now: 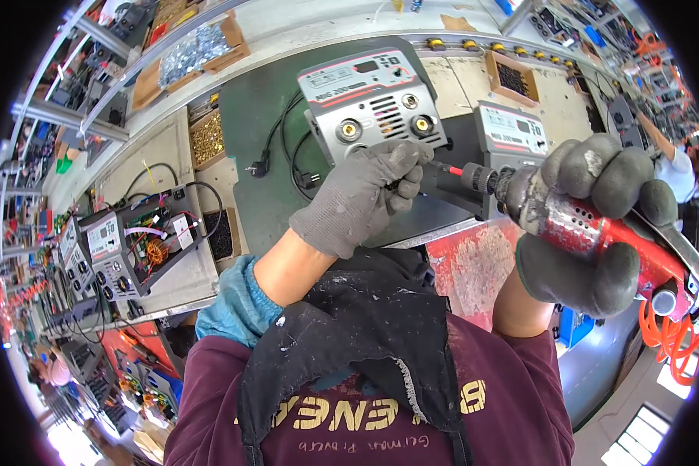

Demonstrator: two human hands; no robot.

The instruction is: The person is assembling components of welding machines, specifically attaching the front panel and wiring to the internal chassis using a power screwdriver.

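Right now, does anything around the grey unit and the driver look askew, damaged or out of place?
Nothing looks broken. The red power screwdriver in the right hand is heavily scuffed, paint worn off its barrel. The grey unit sits skewed on the green mat, steadied by the left hand.

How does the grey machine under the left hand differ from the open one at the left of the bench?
The grey machine under the left hand is cased, its front panel facing up. The open machine shows bare wiring and a copper coil. The first lies on the green mat, the second on the pale bench. Both have grey front panels.
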